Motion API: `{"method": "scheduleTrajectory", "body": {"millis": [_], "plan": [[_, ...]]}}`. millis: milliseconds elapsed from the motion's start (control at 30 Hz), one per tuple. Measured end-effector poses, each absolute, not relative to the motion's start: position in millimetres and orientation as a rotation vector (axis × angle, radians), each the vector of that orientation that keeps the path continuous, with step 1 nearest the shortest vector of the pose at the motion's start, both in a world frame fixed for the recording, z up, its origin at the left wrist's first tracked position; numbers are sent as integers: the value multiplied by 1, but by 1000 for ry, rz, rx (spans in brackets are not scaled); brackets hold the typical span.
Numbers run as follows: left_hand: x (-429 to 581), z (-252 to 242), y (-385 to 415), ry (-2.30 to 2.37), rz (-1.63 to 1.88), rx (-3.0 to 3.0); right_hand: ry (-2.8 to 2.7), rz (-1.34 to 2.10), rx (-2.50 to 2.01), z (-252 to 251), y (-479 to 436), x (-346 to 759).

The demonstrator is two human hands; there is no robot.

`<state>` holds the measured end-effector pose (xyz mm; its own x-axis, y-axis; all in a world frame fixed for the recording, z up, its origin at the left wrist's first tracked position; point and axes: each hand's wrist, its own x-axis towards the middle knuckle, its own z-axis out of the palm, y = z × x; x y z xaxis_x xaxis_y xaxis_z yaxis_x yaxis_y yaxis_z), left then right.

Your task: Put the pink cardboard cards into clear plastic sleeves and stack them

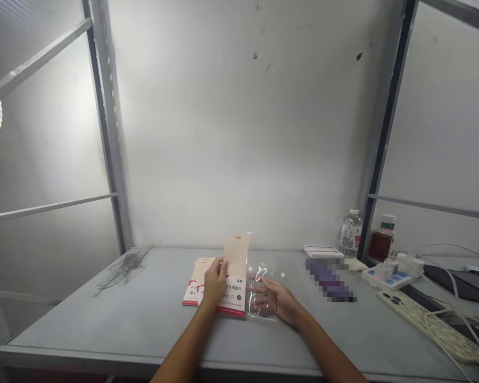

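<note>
**Card packet and clear plastic bag meet on a grey table**

The person's left hand is closed on the lower part of the cream-and-red packet, whose upper end rises off the table at a tilt near the middle of the front edge. A second printed packet lies just beside it, under the hand's edge. The right hand is open, its fingers spread at the clear bag, which lies touching the packet's right side; from this view, it is hard to say whether they pinch the film. To the right stand a water bottle and a brown-filled bottle near a white box. A blurred purple object lies on the table, and a power strip sits at the right.
</note>
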<state>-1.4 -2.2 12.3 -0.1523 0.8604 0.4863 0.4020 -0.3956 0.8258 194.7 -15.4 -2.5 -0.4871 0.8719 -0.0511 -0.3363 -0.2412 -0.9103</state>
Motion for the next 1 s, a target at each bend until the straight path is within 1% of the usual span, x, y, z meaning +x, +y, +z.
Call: {"method": "scheduleTrajectory", "body": {"millis": [1000], "plan": [[5, 6, 0, 1485, 1693, 1713, -1313, 1944, -828, 2, -20, 202]]}}
